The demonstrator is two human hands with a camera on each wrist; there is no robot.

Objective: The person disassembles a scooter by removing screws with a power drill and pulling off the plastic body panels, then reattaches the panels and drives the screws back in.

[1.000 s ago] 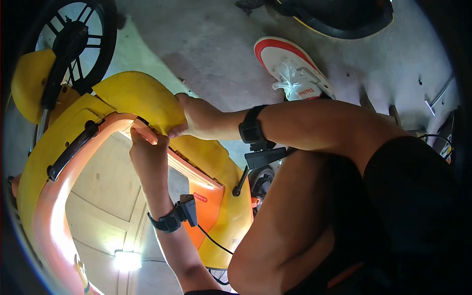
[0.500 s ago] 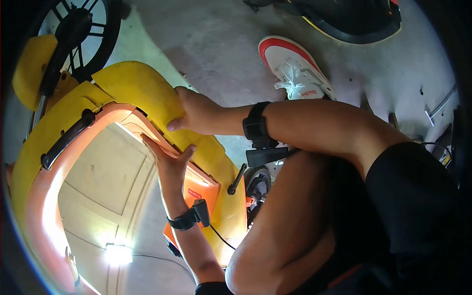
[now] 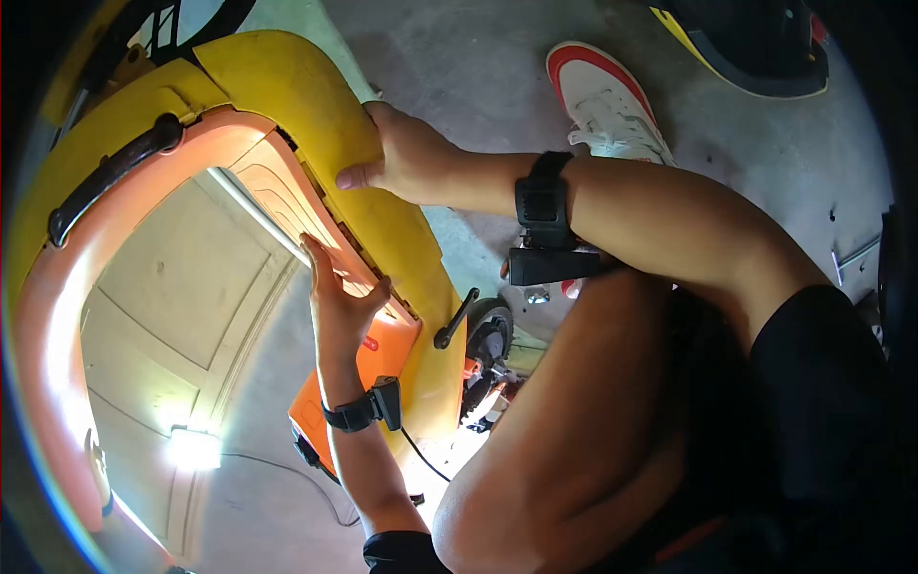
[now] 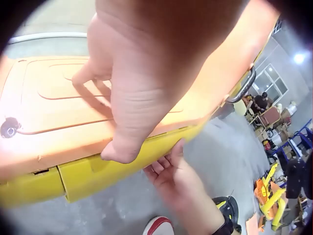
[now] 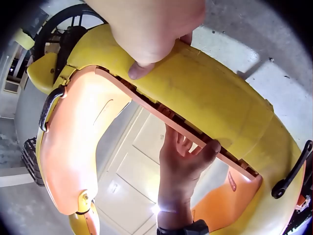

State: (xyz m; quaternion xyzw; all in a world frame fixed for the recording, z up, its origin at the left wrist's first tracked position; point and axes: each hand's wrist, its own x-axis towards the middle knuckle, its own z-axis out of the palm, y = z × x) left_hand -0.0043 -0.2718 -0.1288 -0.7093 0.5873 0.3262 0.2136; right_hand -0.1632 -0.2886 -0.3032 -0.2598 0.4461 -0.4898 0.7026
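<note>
A scooter's yellow side panel [image 3: 330,105] meets its orange floor panel [image 3: 277,187], with a dark gap along the seam. My right hand [image 3: 416,148] holds the yellow panel's outer edge, thumb on the upper face and fingers tucked beneath. In the left wrist view that hand's fingers [image 4: 159,166] show under the panel. Fingers spread, my left hand [image 3: 339,306] rests on the orange panel, fingertips on its grooved face and thumb at the seam. The right wrist view shows this left hand [image 5: 181,161] close to the gap.
A black grab handle [image 3: 115,177] curves beside the orange front shield, and a black lever [image 3: 457,319] sticks out lower down. A shoe [image 3: 607,100] stands on the concrete floor. A lamp [image 3: 194,448] shines at lower left. Loose yellow and orange parts [image 4: 269,198] lie further off.
My left hand has loosened from its pinch at the seam, slid down along the orange panel and spread its fingers. My right hand keeps its hold while the scooter shifts up in view.
</note>
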